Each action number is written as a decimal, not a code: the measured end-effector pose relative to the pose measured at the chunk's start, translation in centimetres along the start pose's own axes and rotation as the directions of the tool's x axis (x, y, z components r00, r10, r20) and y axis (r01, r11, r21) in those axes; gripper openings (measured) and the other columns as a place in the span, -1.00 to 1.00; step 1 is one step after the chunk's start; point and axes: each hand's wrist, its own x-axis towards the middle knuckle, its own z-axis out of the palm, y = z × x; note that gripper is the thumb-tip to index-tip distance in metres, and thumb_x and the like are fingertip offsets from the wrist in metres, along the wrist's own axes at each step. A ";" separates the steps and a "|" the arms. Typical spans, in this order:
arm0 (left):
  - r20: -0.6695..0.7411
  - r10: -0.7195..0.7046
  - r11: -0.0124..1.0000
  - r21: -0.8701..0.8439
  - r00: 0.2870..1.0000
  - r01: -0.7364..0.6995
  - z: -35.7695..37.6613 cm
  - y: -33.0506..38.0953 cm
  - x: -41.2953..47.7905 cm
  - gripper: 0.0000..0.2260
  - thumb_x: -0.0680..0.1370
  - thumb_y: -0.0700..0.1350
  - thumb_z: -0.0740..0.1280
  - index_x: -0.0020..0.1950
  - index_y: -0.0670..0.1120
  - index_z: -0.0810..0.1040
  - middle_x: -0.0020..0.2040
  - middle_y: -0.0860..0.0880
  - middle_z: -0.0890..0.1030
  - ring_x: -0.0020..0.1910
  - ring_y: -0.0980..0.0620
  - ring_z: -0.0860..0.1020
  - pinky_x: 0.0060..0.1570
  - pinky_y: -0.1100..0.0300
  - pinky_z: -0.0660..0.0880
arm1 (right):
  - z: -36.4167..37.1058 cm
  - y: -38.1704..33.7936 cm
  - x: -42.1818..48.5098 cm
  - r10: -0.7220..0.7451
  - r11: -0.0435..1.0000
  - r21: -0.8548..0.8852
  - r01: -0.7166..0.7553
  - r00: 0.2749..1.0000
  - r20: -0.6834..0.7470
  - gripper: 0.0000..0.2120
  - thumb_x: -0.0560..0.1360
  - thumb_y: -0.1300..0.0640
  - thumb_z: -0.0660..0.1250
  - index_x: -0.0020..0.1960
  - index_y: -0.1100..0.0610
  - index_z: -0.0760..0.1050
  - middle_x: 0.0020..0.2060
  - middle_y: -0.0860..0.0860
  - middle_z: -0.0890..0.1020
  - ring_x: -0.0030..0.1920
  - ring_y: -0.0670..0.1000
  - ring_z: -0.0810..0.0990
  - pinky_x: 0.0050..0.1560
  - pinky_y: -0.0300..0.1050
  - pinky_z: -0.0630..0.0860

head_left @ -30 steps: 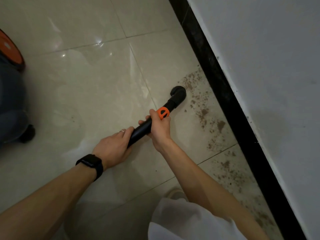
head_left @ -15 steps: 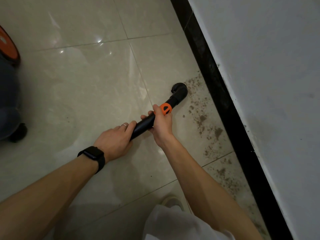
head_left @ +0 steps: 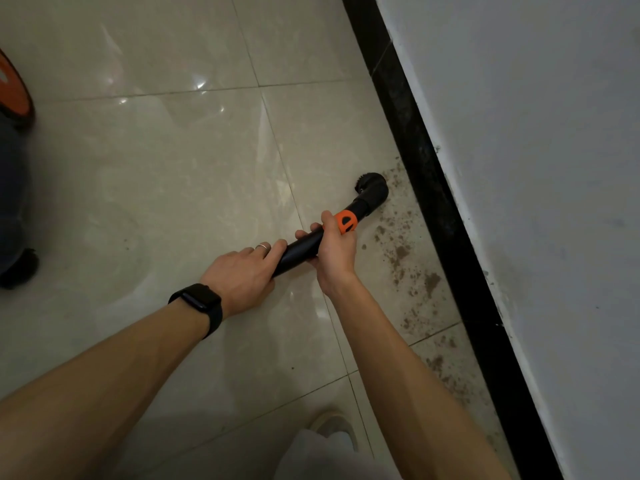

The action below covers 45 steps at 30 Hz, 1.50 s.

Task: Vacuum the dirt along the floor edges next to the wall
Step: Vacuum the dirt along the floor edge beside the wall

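Cut off at 9 o'clock: one vacuum canister [head_left: 14,188]. One black tube [head_left: 301,252]; its rear end is hidden under the left hand [head_left: 242,275]. Two hands: the left hand and the right hand [head_left: 334,252] each wrap the tube. One nozzle [head_left: 372,190] sits at the 12 o'clock end of the dirt [head_left: 401,252], just beside the black skirting [head_left: 433,188].

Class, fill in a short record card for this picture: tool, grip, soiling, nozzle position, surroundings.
Tool: black vacuum tube with orange collar and brush nozzle
Grip: left hand and right hand both grip the vacuum tube
Soiling: brown dirt on the tiles along the black skirting
Nozzle position: at the far end of the dirt, near the skirting
Surroundings: vacuum body at left; watch on left wrist
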 end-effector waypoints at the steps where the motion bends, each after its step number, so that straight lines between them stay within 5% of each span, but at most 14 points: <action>1: -0.004 0.004 1.000 0.004 1.000 -0.004 -0.1 0.1 0.3 -0.56 0.62 -0.01 0.19 0.45 0.01 0.13 0.16 -0.04 0.50 -0.07 -0.05 0.53 -0.21 0.13 0.41 | -0.1 -0.2 0.2 -0.002 1.000 -0.001 0.002 1.000 -0.006 -0.65 0.66 0.10 0.30 0.40 0.15 0.34 -0.20 0.03 0.60 -0.24 0.04 0.72 -0.07 0.08 0.68; 15: -0.042 0.077 0.989 0.130 0.996 -0.071 -0.9 0.6 4.7 -0.56 0.63 -0.04 0.12 0.47 0.00 0.06 0.21 -0.04 0.48 -0.01 -0.06 0.54 -0.20 0.12 0.40 | -0.8 -2.8 2.5 -0.002 0.999 0.045 0.004 0.998 -0.059 -0.91 0.66 0.16 0.29 0.14 0.13 0.43 -0.26 0.02 0.59 -0.27 0.02 0.72 0.03 0.13 0.69; 32: -0.094 0.156 0.960 0.248 0.983 -0.128 -2.9 -1.5 9.9 -0.57 0.65 -0.04 0.12 0.47 0.06 0.03 0.24 -0.06 0.47 0.08 -0.06 0.53 -0.05 0.11 0.46 | 1.3 -4.9 5.6 -0.008 0.987 0.159 0.030 0.990 -0.141 -0.96 0.61 0.20 0.25 -0.02 0.13 0.43 -0.25 0.04 0.54 -0.30 0.03 0.69 -0.07 0.05 0.63; 45: -0.103 -0.051 0.994 0.088 0.993 0.060 -3.8 -2.1 11.4 -0.59 0.63 0.01 0.20 0.44 0.08 0.15 0.08 -0.07 0.53 -0.03 -0.10 0.52 -0.21 0.09 0.32 | 3.8 -7.6 7.5 0.007 0.999 0.043 -0.003 0.995 -0.104 -0.88 0.64 0.16 0.26 0.14 0.18 0.44 -0.22 0.04 0.59 -0.31 0.02 0.70 -0.16 0.02 0.67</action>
